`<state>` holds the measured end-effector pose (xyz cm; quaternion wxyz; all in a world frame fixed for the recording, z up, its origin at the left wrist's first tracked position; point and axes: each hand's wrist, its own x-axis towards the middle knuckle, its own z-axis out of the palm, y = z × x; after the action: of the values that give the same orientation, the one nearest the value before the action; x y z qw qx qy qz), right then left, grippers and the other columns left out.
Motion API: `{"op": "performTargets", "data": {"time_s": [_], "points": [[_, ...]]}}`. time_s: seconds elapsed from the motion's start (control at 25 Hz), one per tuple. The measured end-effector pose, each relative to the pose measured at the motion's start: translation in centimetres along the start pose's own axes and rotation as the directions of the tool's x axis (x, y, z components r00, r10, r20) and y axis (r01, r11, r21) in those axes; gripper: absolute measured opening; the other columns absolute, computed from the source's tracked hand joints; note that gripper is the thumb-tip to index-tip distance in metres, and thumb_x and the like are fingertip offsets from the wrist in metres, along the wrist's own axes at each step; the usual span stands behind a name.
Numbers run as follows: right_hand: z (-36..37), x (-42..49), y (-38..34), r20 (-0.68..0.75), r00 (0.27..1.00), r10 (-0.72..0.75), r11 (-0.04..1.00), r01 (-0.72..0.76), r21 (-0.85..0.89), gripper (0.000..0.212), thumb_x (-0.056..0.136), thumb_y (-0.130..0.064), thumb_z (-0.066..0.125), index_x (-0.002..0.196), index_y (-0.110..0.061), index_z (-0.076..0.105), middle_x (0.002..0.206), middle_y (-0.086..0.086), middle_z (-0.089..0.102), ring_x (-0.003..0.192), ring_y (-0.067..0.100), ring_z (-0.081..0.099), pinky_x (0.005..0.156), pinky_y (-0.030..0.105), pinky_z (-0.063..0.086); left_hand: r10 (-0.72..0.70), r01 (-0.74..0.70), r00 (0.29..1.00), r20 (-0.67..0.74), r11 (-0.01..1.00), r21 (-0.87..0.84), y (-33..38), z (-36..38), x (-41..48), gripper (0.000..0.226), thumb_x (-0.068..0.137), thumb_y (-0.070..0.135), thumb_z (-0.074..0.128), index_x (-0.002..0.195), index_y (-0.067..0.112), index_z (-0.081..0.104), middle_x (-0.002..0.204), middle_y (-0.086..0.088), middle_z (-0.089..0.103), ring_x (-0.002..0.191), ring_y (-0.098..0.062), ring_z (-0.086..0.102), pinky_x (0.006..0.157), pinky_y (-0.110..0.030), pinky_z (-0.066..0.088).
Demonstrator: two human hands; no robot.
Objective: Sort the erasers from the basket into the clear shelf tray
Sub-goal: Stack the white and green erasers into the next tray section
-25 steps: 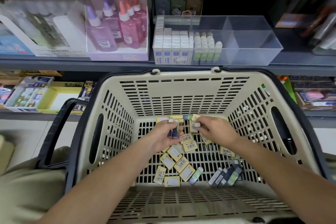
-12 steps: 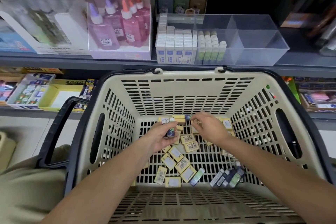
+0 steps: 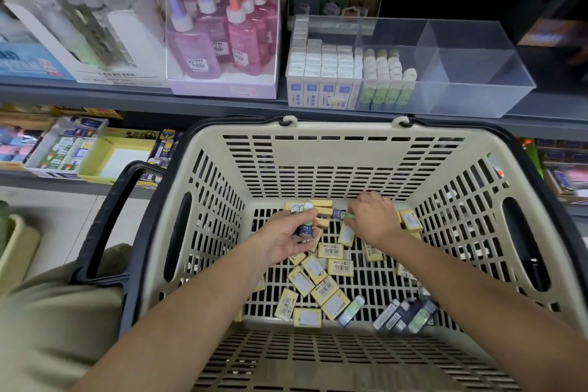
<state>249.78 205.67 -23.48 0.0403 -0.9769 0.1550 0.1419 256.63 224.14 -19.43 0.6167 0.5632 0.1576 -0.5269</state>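
A beige slotted basket (image 3: 334, 165) holds several loose erasers: yellow boxed ones (image 3: 331, 251) across the floor and dark-sleeved green ones (image 3: 404, 317) at the near right. My left hand (image 3: 286, 239) grips a small bunch of dark-sleeved erasers (image 3: 305, 227) over the basket's middle. My right hand (image 3: 372, 219) reaches to the far side and pinches a green-tipped eraser (image 3: 345, 215) lying on the floor. The clear shelf tray (image 3: 471, 73) stands on the shelf above; its left compartments hold rows of white and green erasers, its right ones are bare.
Pink and purple glue bottles in a display box (image 3: 222, 32) stand left of the tray. The basket's black handle (image 3: 108, 226) hangs down at the left. Lower shelves hold boxed stationery (image 3: 70, 146).
Both hands have shifted toward the basket's far wall. My right hand has gone from the yellow boxes to the green-tipped eraser. The left still holds its bunch.
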Motion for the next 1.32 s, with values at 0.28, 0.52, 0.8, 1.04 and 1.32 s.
{"op": "performTargets", "data": {"time_s": [0.28, 0.52, 0.8, 1.04, 1.32], "points": [[-2.4, -1.1, -0.3, 0.007, 1.0, -0.019, 0.962, 0.016, 0.274, 0.014, 0.091, -0.023, 0.052, 0.102, -0.021, 0.061, 0.105, 0.002, 0.059, 0.091, 0.019, 0.055, 0.076, 0.028, 0.038, 0.008, -0.007, 0.999, 0.047, 1.0, -0.012, 0.5, 0.0, -0.4, 0.018, 0.084, 0.013, 0.068, 0.098, 0.009, 0.058, 0.088, -0.01, 0.065, 0.075, -0.02, 0.064, 0.06, -0.029, 0.056], [-7.4, -3.6, -1.8, 0.148, 0.972, -0.182, 0.578, -0.016, 0.816, 0.01, 0.089, -0.008, 0.06, 0.092, -0.018, 0.06, 0.087, -0.004, 0.061, 0.065, 0.007, 0.061, 0.065, 0.022, 0.051, -0.013, -0.002, 0.987, 0.158, 0.996, 0.092, 0.5, 0.0, -0.6, 0.026, 0.086, 0.027, 0.061, 0.109, 0.013, 0.057, 0.098, -0.011, 0.062, 0.079, -0.019, 0.06, 0.062, -0.028, 0.054], [-8.3, -4.9, -4.3, 0.069, 0.987, -0.148, 0.483, 0.011, 0.876, 0.012, 0.085, -0.004, 0.064, 0.097, -0.007, 0.062, 0.081, 0.0, 0.06, 0.071, 0.012, 0.059, 0.074, 0.025, 0.052, -0.113, 0.076, 0.937, 0.33, 0.99, 0.123, 0.2, 1.0, -0.9, 0.068, 0.071, 0.075, 0.052, 0.101, 0.016, 0.064, 0.082, -0.005, 0.063, 0.077, -0.018, 0.063, 0.06, -0.033, 0.056], [-7.3, -4.0, 0.8, 0.235, 0.969, 0.074, 0.699, -0.218, 0.68, 0.008, 0.09, -0.01, 0.056, 0.091, -0.008, 0.064, 0.076, -0.002, 0.065, 0.068, 0.004, 0.062, 0.067, 0.023, 0.051, -0.108, 0.082, 0.964, 0.245, 0.99, 0.115, -0.2, 1.2, -1.0, 0.071, 0.058, 0.032, 0.084, 0.119, 0.009, 0.056, 0.087, -0.01, 0.068, 0.071, -0.019, 0.066, 0.05, -0.026, 0.053], [-3.4, -4.6, 4.6, 0.39, 0.894, 0.222, 0.962, -0.266, 0.06, 0.019, 0.085, -0.019, 0.062, 0.103, -0.015, 0.067, 0.103, 0.002, 0.068, 0.09, 0.019, 0.064, 0.075, 0.032, 0.055, -0.133, 0.119, 0.952, 0.276, 0.991, 0.068, -0.2, 0.8, -0.5, 0.041, 0.077, 0.038, 0.057, 0.097, 0.003, 0.065, 0.084, -0.012, 0.068, 0.068, -0.02, 0.064, 0.048, -0.025, 0.051]]}}
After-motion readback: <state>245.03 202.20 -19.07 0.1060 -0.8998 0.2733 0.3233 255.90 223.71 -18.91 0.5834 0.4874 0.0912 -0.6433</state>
